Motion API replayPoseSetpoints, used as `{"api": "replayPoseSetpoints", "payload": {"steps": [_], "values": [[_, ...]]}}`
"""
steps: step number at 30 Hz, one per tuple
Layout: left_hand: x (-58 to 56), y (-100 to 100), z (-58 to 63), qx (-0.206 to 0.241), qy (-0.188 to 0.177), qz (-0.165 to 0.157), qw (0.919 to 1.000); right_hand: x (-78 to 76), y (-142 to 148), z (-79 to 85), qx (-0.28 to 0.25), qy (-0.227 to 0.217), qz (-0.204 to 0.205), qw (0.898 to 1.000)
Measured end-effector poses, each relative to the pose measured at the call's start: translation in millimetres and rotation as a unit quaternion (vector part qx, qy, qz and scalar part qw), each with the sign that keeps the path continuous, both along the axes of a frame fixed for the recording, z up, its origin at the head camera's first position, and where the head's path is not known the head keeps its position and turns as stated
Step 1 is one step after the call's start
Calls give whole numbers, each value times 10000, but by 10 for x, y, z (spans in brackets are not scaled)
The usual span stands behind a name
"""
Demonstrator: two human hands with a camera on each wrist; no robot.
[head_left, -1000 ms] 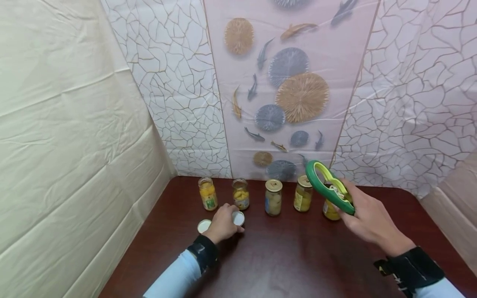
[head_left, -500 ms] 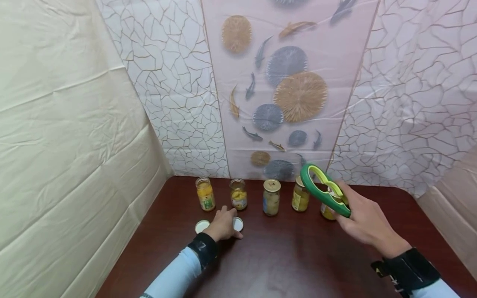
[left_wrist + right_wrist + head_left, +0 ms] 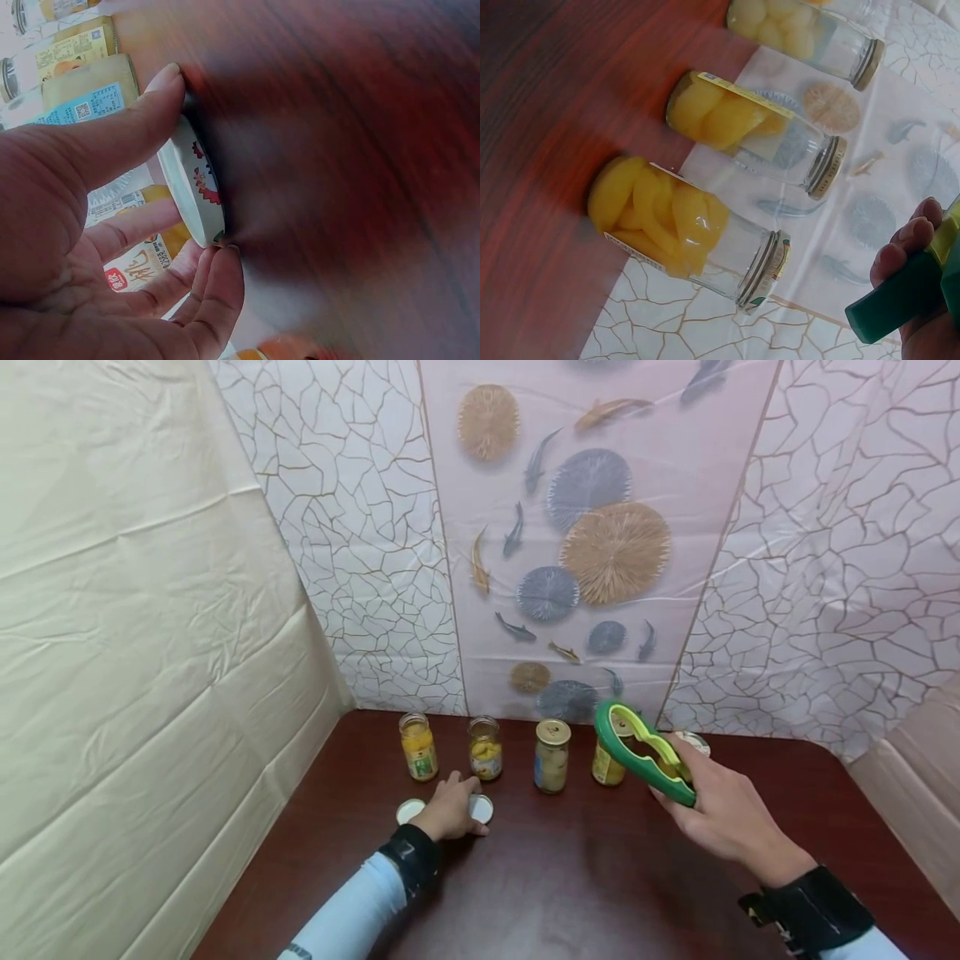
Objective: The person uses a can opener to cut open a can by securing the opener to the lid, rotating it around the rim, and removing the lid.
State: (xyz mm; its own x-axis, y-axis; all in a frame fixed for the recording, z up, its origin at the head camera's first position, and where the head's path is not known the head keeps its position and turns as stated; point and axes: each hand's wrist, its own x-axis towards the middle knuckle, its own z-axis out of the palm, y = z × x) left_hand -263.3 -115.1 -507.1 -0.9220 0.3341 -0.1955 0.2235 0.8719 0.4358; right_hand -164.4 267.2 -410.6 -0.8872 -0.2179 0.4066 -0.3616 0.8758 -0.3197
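Green jar opener (image 3: 632, 764) sits gripped in the right hand (image 3: 726, 818). The left hand (image 3: 447, 810) pinches a jar lid (image 3: 483, 810), seemingly placing it, which calls for release.

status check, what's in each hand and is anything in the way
Left hand grips lid, white inside up. Right hand holds green opener raised, partly hiding capped jar from head view. Second lid beside left hand.

Jars (image 3: 552, 764) numbered five, lower middle of head view: two lidless at left, three lidded at right, last mostly hidden. Loose lids (image 3: 483, 810) numbered two, below lidless pair. One opener (image 3: 637, 763) showed right of centre. Hands (image 3: 731, 822) numbered two; wristbands (image 3: 411, 860), two.
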Motion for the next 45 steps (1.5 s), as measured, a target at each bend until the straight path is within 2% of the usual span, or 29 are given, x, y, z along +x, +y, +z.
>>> {"api": "replayPoseSetpoints", "payload": {"steps": [6,13,22,26,31,35,41,45], "values": [[-41,-1,-8,32,-96,167,9998,0,7,-16,23,-13,1,10000],[-112,-38,-97,170,41,189,9997,-5,9,-12,15,-53,-1,10000],[-101,-70,-98,326,29,218,9992,-11,3,-16,14,52,62,10000],[-18,-76,-66,449,89,416,9981,-11,-1,-12,-8,62,87,9999],[184,-49,16,562,453,687,9950,-10,-9,-8,5,-33,91,10000],[354,2,153,699,688,602,9934,-4,1,-16,18,16,79,10000],[542,51,398,859,907,249,9919,-64,33,63,81,128,193,9997],[639,69,469,895,949,85,9914,-98,40,90,124,102,237,9996]]}}
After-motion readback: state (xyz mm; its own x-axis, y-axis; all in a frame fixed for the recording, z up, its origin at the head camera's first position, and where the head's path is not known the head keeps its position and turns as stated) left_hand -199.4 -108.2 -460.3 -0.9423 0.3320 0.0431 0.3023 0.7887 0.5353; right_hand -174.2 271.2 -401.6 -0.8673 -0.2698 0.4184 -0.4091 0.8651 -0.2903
